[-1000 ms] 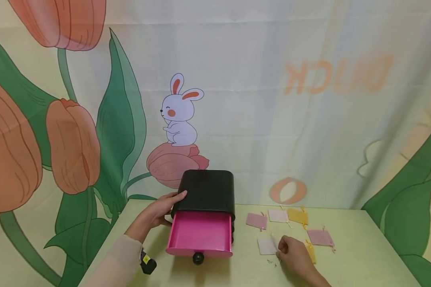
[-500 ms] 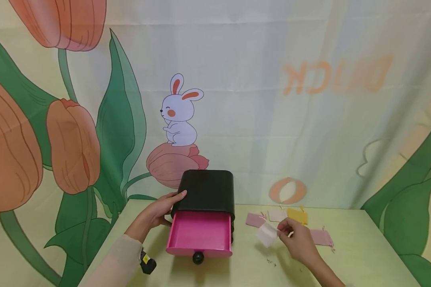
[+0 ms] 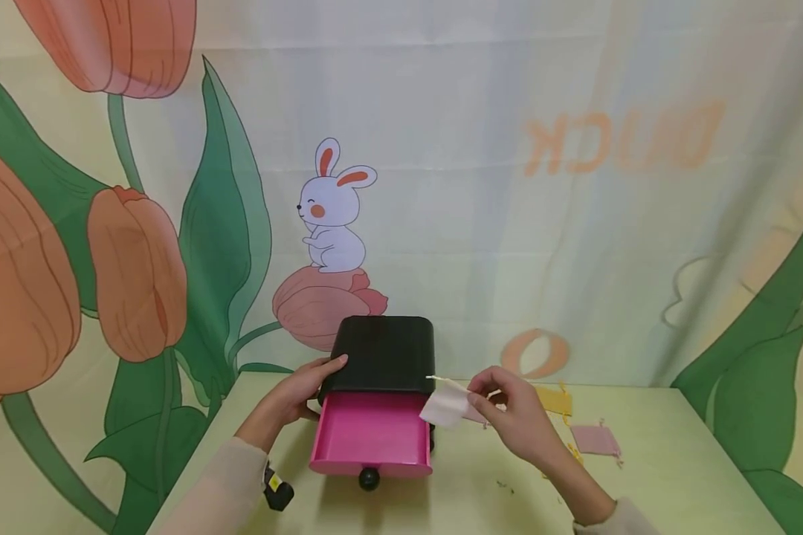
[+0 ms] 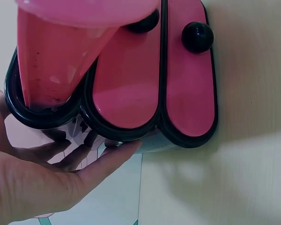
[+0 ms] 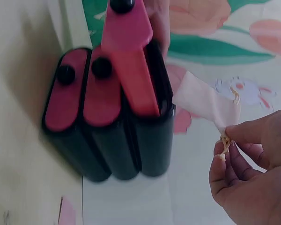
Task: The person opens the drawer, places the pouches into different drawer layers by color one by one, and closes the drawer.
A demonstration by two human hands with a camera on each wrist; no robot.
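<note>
Blk 3-drawer cabinet gripped by L hand

Cabinet seen turned sideways, its side touched by the fingers. Pulled-out drawer, pink, thrust toward the cam, its front cut off by the view's top edge. Mid drawer & end drawer, also pink, both closed. Each fitted w/ a rd blk knob, the mid one partly hidden by the pulled-out drawer. Pale wood-grain tabletop seen at R; pale backdrop w/ green bits shown at btm.
</note>
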